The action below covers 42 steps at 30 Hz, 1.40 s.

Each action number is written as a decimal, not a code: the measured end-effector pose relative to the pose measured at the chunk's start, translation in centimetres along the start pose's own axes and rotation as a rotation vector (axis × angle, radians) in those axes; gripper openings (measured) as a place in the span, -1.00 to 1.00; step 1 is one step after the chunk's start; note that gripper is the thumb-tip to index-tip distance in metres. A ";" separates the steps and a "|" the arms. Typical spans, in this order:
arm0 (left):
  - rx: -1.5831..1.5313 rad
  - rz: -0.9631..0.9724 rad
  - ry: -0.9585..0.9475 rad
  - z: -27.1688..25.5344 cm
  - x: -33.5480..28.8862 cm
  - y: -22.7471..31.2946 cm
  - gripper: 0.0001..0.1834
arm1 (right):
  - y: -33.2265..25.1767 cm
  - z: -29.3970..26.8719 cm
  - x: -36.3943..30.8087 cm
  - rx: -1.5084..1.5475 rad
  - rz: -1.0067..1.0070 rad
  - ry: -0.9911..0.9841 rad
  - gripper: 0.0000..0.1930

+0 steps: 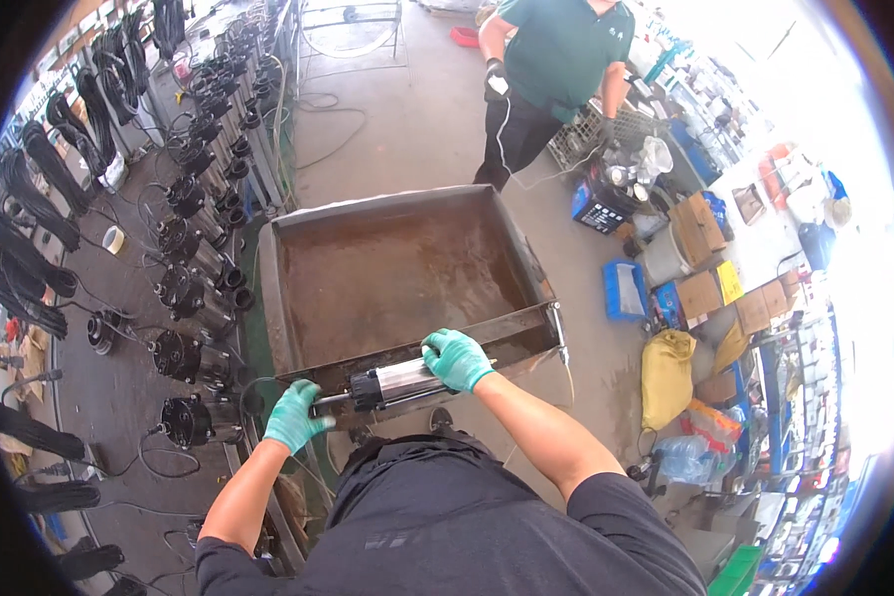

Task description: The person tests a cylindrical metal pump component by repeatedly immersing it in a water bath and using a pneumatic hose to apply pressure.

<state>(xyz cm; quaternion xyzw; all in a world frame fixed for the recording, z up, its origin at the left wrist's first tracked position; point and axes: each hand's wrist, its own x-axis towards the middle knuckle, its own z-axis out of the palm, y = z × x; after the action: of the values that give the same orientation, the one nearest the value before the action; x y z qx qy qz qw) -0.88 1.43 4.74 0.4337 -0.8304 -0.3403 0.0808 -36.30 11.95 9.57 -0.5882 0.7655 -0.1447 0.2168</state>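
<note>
A silver cylindrical pump motor (407, 379) with a black end and a thin rod lies sideways in front of me, over the near edge of a rusty metal tank (268, 268). My right hand (457, 360), in a green glove, is closed over the right part of the silver body from above. At the other end, my left hand (296, 417), gloved alike, closes around the tip of the rod; its fingertips are partly hidden. Brown, shiny water (397, 268) shows inside the tank beyond the motor.
Several black-and-silver pumps (194, 360) stand in rows on the dark bench (119, 397) at left, with coiled black cables (30, 199). A co-worker (566, 60) stands beyond the tank. A blue bin (625, 290), a yellow sack (668, 377) and cardboard boxes (700, 295) crowd the right side.
</note>
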 end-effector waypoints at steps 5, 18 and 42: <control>0.351 0.434 -0.037 0.5 -0.3 -3.1 -0.45 | 0.2 0.3 -0.1 0.007 -0.004 0.009 -0.71; -0.395 0.001 0.029 3.1 -0.3 -5.1 -0.62 | 0.1 0.5 -0.4 0.039 -0.027 0.033 -0.70; -0.612 -0.539 -0.264 0.2 0.8 -0.7 -0.49 | 0.8 0.5 0.2 0.091 -0.110 0.099 -0.81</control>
<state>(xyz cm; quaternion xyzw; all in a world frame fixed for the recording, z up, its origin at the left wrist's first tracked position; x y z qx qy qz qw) -1.01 0.60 4.01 0.5440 -0.5514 -0.6324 0.0069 -36.73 11.95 8.76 -0.6110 0.7345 -0.2199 0.1970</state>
